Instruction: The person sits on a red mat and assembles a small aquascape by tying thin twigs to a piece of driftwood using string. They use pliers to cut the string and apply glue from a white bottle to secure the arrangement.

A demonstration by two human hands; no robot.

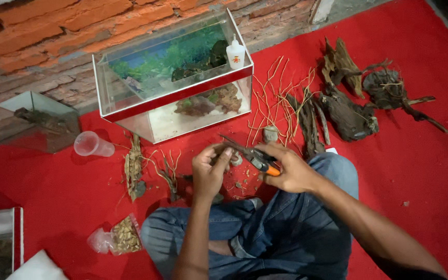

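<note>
Seated cross-legged in blue jeans on the red carpet [416, 171], working low over the lap. Right hand [291, 171] closed round the orange-handled pruning shears [252, 157], blades pointing left toward the other hand. Left hand [211, 168] curled shut, fingertips pinching a small dark piece of wood [219, 149] right at the blade tips; too small to tell more. Whether the blades bite the piece yet: cannot tell.

Just below and between the hands, loose chips scattered on the carpet, so some trimming looks done already. Just beyond the right hand, a small grey stone [270, 134], and past it a spread of thin pale twigs [278, 98]; further right, dark chunky driftwood pieces [346, 111], seemingly untouched. Left of the left hand, a few slim root pieces [133, 168] lying flat, and beyond them a clear plastic cup [92, 144] on its side. Down near the left elbow, a clear bag of brownish chips [120, 237].

Straight ahead of both hands, the rectangular glass aquarium with a red band [177, 98], rocks or wood already set inside, a small white squeeze bottle [235, 54] perched on its rim. Judging by the pile outside, plenty of wood left to cut and place.
</note>
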